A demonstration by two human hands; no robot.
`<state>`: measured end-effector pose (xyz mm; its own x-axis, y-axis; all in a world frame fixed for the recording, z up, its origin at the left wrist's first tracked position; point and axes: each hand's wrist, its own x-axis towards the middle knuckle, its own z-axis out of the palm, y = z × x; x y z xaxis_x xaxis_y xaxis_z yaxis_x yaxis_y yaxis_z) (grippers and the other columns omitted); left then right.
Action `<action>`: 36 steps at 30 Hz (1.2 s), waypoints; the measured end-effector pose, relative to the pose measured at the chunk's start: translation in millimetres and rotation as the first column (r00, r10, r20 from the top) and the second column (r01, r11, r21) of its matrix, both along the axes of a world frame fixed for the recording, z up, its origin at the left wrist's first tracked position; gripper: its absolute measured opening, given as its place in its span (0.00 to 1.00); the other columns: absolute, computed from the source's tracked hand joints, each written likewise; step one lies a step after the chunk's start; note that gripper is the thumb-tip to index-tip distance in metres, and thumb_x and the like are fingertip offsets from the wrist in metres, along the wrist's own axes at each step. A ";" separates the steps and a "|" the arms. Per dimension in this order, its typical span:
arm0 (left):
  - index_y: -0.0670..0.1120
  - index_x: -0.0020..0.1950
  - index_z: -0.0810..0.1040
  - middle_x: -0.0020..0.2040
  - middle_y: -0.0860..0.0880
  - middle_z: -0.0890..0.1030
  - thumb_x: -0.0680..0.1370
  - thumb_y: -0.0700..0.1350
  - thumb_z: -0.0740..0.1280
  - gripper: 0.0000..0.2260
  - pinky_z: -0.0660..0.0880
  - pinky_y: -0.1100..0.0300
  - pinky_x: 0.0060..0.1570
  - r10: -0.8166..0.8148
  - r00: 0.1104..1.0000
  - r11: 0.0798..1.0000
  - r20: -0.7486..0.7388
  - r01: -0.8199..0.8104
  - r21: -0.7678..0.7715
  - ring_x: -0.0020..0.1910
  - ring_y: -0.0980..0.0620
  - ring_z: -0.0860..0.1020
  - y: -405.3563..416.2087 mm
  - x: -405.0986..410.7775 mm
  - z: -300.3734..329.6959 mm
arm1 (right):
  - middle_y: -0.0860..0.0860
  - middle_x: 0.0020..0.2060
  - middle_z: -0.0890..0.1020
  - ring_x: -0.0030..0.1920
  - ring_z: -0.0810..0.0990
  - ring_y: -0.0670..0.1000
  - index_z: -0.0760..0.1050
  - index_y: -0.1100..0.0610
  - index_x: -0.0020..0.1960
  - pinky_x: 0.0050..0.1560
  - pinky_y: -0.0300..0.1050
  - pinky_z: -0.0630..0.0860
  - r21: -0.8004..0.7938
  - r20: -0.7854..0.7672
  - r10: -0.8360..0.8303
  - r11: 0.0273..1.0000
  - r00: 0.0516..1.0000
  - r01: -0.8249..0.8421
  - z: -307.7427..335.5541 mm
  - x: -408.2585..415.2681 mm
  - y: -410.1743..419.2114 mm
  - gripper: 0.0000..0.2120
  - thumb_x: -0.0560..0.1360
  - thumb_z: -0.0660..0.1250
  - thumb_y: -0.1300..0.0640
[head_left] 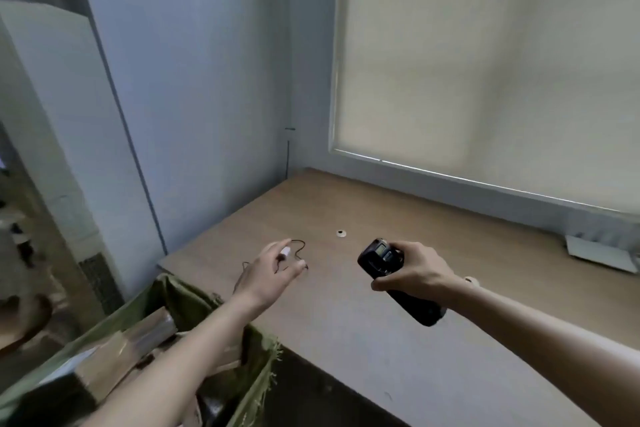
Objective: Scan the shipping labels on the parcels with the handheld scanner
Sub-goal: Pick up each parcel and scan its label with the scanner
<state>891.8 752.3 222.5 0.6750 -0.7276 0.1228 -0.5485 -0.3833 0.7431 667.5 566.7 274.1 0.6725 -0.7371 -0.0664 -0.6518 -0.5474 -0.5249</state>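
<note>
Right hand fingers curled round handheld scanner, left hand fingers spread

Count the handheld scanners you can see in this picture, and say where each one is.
1. The black handheld scanner is gripped in the right hand, above the wooden table. Others may be out of view.
</note>
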 end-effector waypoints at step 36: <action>0.52 0.77 0.68 0.75 0.50 0.72 0.75 0.65 0.67 0.33 0.65 0.51 0.74 -0.881 0.470 0.469 0.053 0.883 -0.029 0.74 0.51 0.69 -471.1 -839.6 98.3 | 0.47 0.42 0.86 0.47 0.85 0.51 0.83 0.46 0.46 0.53 0.50 0.83 -0.049 0.020 -0.944 0.329 0.330 0.943 109.3 -887.7 -138.5 0.20 0.58 0.79 0.40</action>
<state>52.2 281.2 320.8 -0.3246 -0.9287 0.1791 -0.5961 0.3479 0.7236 -220.2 428.2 383.4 -0.4759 -0.8794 -0.0164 -0.7522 0.4166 -0.5104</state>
